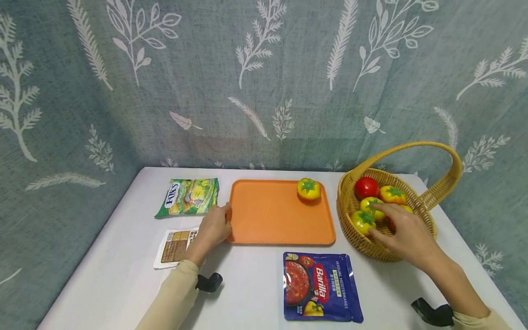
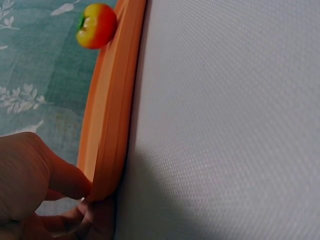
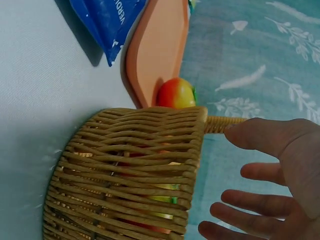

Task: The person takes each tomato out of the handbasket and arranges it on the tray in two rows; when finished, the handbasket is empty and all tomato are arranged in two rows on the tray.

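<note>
An orange tray point(image 1: 272, 215) lies on the white table, and my left hand point(image 1: 216, 223) grips its left edge. In the left wrist view, the thumb point(image 2: 70, 180) lies at the rim and fingers curl beneath the corner. On the tray's far right corner sits a yellow-red tomato-like fruit point(image 1: 308, 189) with green leaves on top. My right hand point(image 1: 406, 233) hovers over a wicker basket point(image 1: 371, 245), fingers spread and holding nothing. Inside are a red tomato point(image 1: 366, 188) and several yellow-red fruits like this yellow one point(image 1: 363, 222); the hand partly hides some.
A green candy bag point(image 1: 189, 197) lies left of the tray, with a white-and-brown packet point(image 1: 177, 247) nearer, partly behind the left arm. The blue Barilla pouch point(image 1: 321, 286) lies in front of the tray. The basket's tall handle point(image 1: 441, 183) arches up at the right.
</note>
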Action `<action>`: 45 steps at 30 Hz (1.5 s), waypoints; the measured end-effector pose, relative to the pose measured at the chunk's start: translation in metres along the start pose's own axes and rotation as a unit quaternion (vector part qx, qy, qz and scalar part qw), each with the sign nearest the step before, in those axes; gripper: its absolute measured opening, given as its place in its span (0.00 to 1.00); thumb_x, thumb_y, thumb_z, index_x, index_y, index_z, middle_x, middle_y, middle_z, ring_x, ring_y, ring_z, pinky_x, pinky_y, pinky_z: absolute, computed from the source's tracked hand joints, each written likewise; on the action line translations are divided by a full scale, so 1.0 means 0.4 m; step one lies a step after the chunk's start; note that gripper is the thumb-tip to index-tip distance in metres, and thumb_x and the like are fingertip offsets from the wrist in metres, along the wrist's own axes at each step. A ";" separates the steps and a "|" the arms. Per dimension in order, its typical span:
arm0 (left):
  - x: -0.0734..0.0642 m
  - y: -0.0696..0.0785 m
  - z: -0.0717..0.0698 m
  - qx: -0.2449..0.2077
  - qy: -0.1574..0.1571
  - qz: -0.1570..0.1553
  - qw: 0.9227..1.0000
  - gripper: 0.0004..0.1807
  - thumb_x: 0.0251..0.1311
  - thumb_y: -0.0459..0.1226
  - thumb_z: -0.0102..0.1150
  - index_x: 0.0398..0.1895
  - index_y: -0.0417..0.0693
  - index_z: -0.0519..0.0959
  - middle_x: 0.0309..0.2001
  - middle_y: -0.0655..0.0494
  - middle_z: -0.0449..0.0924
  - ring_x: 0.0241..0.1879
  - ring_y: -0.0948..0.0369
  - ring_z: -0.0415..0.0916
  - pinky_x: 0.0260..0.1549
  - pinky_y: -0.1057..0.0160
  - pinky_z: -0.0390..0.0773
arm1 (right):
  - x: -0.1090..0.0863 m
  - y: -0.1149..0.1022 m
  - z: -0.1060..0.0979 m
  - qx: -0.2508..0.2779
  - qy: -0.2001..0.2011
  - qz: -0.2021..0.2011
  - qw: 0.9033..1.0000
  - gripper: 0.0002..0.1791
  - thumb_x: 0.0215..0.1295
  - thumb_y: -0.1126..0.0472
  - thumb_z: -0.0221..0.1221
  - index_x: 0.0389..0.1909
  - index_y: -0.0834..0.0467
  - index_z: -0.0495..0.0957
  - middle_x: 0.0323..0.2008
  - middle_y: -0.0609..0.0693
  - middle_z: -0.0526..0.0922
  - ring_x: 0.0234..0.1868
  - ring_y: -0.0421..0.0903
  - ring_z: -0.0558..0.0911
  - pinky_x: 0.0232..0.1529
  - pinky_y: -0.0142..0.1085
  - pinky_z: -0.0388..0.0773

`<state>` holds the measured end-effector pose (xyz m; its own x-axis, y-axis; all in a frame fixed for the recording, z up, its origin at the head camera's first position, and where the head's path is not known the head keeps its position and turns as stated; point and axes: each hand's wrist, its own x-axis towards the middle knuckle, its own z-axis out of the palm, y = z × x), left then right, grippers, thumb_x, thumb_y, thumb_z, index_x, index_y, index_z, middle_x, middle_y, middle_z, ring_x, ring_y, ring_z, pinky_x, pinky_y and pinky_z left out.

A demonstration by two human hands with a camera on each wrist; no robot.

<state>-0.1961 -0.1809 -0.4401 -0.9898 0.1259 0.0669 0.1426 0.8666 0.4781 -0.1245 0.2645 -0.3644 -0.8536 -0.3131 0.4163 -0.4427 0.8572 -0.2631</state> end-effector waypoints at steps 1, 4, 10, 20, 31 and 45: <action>-0.002 0.000 0.000 0.001 -0.002 -0.003 1.000 0.06 0.55 0.24 0.55 0.36 0.37 0.78 0.25 0.48 0.71 0.28 0.52 0.69 0.25 0.57 0.71 | -0.001 0.002 0.002 -0.002 -0.009 0.007 1.000 0.32 0.49 0.60 0.75 0.56 0.65 0.79 0.52 0.65 0.81 0.49 0.66 0.80 0.46 0.61 0.76; -0.007 -0.001 -0.001 0.003 -0.004 -0.008 1.000 0.17 0.53 0.23 0.56 0.48 0.33 0.80 0.28 0.46 0.72 0.30 0.52 0.69 0.27 0.56 0.72 | -0.002 0.007 0.007 -0.006 -0.031 0.028 0.999 0.32 0.51 0.59 0.75 0.57 0.65 0.78 0.52 0.67 0.81 0.46 0.65 0.81 0.44 0.60 0.77; -0.008 -0.002 0.002 0.004 -0.003 -0.009 1.000 0.26 0.53 0.23 0.57 0.59 0.30 0.77 0.31 0.43 0.74 0.31 0.51 0.70 0.29 0.55 0.73 | 0.006 0.017 0.014 0.005 -0.087 0.065 0.994 0.33 0.54 0.55 0.73 0.58 0.67 0.77 0.50 0.66 0.82 0.43 0.60 0.81 0.43 0.58 0.77; -0.011 0.000 0.002 -0.004 -0.001 -0.007 1.000 0.22 0.54 0.24 0.57 0.54 0.33 0.79 0.28 0.47 0.72 0.30 0.52 0.69 0.27 0.58 0.71 | 0.009 0.040 0.039 0.016 -0.112 0.074 0.991 0.32 0.54 0.53 0.73 0.55 0.69 0.79 0.46 0.64 0.84 0.41 0.57 0.82 0.42 0.56 0.78; -0.006 -0.006 0.007 0.005 0.005 -0.002 1.000 0.04 0.56 0.25 0.57 0.31 0.40 0.76 0.25 0.49 0.70 0.29 0.53 0.68 0.28 0.56 0.71 | 0.014 0.048 0.060 0.025 -0.126 0.089 0.988 0.32 0.53 0.54 0.74 0.55 0.69 0.79 0.48 0.66 0.83 0.47 0.63 0.82 0.47 0.60 0.77; -0.005 0.000 0.002 -0.006 0.003 -0.010 1.000 0.04 0.54 0.24 0.57 0.31 0.39 0.76 0.25 0.49 0.69 0.28 0.53 0.68 0.24 0.59 0.68 | 0.024 0.049 0.081 0.033 -0.119 0.092 0.988 0.31 0.52 0.57 0.74 0.55 0.70 0.79 0.48 0.65 0.83 0.42 0.58 0.81 0.45 0.58 0.78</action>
<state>-0.1941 -0.1807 -0.4408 -0.9924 0.1061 0.0626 0.1232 0.8630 0.4900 -0.1504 0.2651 -0.3938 -0.9582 -0.2485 0.1417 -0.2843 0.8822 -0.3754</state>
